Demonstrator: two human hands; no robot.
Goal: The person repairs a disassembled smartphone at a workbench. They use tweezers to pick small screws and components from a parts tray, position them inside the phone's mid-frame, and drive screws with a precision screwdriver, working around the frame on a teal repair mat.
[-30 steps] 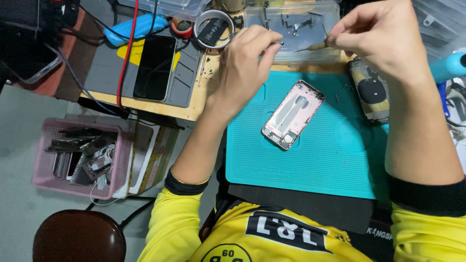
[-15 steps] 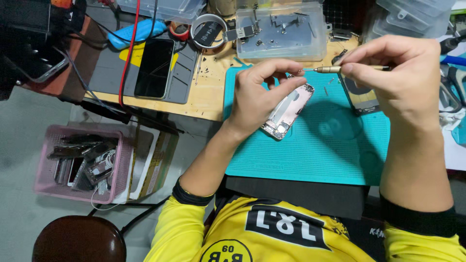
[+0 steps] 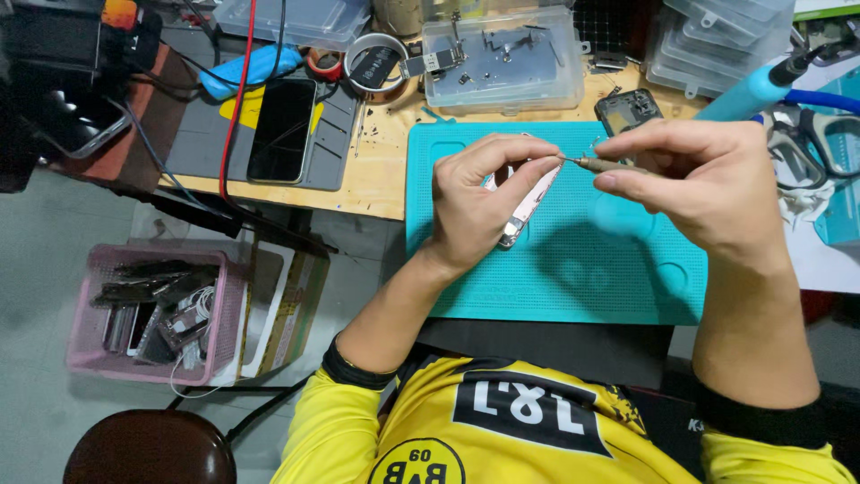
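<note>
My left hand grips a pink-and-silver phone housing and tilts it up on its edge above the teal work mat. My right hand pinches a thin screwdriver whose tip points left and meets my left fingertips at the housing's top edge. Most of the housing is hidden behind my left fingers.
A clear parts box, a tape roll and a dark phone on a grey mat lie at the back. A small black phone frame, a blue-handled tool and scissors sit right. A pink basket stands on the floor left.
My left hand left the parts box, came down to the mat and picked up the housing, tilting it. My right hand brought the screwdriver tip to it.
</note>
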